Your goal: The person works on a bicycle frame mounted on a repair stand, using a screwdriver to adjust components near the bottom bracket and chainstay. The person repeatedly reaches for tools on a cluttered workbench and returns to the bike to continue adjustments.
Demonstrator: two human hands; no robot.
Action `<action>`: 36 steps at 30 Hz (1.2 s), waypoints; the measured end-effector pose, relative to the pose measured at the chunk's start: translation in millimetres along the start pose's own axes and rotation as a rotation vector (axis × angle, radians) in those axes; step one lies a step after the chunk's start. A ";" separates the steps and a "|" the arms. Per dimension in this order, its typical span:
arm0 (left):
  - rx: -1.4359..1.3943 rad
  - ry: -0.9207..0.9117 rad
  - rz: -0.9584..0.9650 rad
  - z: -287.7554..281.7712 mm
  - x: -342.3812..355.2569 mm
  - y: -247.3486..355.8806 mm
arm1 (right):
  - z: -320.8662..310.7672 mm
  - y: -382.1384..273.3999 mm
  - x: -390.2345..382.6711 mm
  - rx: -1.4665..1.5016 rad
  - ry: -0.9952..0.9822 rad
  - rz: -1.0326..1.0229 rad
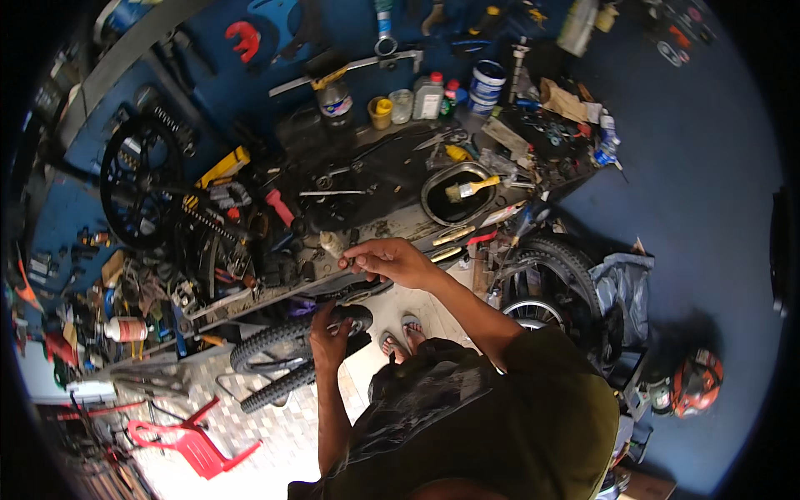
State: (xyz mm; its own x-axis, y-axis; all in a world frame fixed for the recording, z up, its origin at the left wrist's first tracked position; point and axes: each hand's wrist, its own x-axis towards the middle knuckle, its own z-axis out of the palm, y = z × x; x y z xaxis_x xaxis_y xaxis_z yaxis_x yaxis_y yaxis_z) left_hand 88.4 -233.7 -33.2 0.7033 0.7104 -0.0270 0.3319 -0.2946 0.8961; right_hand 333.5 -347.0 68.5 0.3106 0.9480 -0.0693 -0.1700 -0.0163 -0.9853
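My right hand [390, 262] is over the front edge of the workbench [392, 218], thumb and fingers pinched together. Something small and dark seems to be at its fingertips, too small to name. Just beyond those fingertips is a small cream-coloured bottle [331, 242]; whether they touch it I cannot tell. Lower and to the left, my left hand [328, 340] is raised in front of the bench, its thumb and fingers curved apart with nothing visible between them. Behind it, below the bench edge, are bicycle wheels with knobbly tyres [265, 350].
On the bench are a metal basin [435, 200] with a paintbrush [473, 187], wrenches [333, 192], a pink-handled tool [280, 207] and bottles [429, 98]. A black spoked wheel [107, 179] stands left. More tyres [575, 271] are right. A red chair [196, 446] is lower left.
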 end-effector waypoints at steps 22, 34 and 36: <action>-0.050 -0.279 -0.059 162.7 69.3 94.5 | -214.0 -19.5 -93.4 -0.425 0.427 -0.080; 0.097 -0.312 -0.014 267.6 77.3 163.3 | -448.7 12.7 -18.9 -1.080 0.298 0.263; 0.128 -0.284 -0.041 268.7 68.7 159.9 | -450.8 11.9 -5.5 -1.193 0.216 0.263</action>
State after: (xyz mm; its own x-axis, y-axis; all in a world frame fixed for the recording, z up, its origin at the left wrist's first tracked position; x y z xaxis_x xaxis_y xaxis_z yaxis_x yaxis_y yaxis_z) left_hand 358.8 -403.8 -10.8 0.8290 0.5218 -0.2011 0.4276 -0.3597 0.8293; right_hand 751.3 -495.7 -13.2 0.5628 0.8023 -0.1992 0.6714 -0.5842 -0.4560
